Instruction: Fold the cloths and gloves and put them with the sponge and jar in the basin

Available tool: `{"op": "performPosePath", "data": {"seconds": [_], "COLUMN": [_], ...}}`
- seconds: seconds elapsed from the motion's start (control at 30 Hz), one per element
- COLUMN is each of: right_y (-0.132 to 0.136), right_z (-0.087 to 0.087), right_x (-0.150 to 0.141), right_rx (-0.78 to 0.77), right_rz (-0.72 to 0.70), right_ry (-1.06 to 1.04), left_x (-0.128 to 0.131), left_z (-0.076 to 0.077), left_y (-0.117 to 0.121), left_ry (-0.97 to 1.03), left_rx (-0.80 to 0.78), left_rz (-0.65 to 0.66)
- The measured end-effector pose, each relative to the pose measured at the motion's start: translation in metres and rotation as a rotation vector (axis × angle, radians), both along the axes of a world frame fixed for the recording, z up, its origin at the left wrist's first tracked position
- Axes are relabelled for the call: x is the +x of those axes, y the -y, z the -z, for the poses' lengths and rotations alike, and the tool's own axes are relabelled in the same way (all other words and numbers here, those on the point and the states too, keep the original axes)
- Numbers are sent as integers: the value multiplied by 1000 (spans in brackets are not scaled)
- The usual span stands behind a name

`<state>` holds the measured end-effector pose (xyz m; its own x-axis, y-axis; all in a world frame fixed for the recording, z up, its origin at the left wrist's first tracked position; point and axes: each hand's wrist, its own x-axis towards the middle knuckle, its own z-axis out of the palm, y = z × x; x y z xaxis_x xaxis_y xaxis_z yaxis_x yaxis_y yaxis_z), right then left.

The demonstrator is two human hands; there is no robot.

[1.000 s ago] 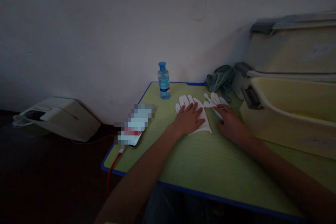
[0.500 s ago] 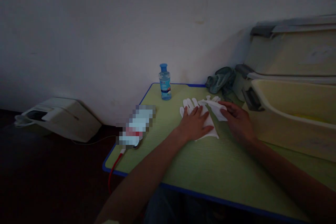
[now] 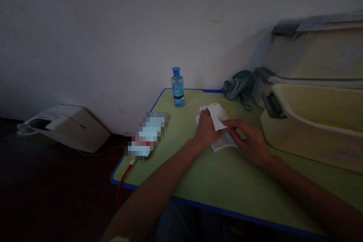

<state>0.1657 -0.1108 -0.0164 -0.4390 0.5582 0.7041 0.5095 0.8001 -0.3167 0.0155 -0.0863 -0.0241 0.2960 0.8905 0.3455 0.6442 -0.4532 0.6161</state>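
Observation:
Two white gloves lie together on the table, partly overlapping. The upper glove (image 3: 219,115) is folded over the fingers of my left hand (image 3: 206,130), and the lower glove (image 3: 223,142) shows its cuff below on the tabletop. The left hand's visible fingers look bent against the white cloth; the rest, with the thumb, is hidden. My right hand (image 3: 251,140) pinches the near edge of the upper glove between thumb and fingers, close beside the left hand.
A blue-capped bottle (image 3: 178,90) stands near the table's back edge. A pixelated phone-like object (image 3: 150,134) with a red cable (image 3: 121,183) lies left. Crumpled grey-green cloth (image 3: 237,85) sits at the back, beside a large cream bin (image 3: 306,140). A white container (image 3: 70,126) is on the floor.
My right hand has brought the upper glove leftward over my left hand's fingers. The left hand, flat and spread before, now has its fingers bent and mostly covered.

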Motion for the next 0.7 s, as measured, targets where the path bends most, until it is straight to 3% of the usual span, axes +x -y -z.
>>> {"op": "performPosePath", "data": {"seconds": [0.07,0.17,0.3,0.37,0.5,0.7], "right_y": [-3,-5,-5,-4,-4,-3], "right_z": [2,2,-1,-3,-4,-1], "right_x": [2,5,6,6,6,4], "right_rx": [58,87,141,175,175,75], "right_rz": [12,72,82,61,63,27], "right_ry": [25,85,139,152,165,186], "left_x": [2,9,14,12,0,-12], "left_z": [-1,-4,-16,-23,-32,-23], "left_y": [-4,-7,-4,0,5,-4], "left_ry": [326,801,1212,1308,1377,1300], "left_rx": [-79,-317,-716,-832,-823,-767], "left_rz": [-9,-22,-4,58,149,101]}}
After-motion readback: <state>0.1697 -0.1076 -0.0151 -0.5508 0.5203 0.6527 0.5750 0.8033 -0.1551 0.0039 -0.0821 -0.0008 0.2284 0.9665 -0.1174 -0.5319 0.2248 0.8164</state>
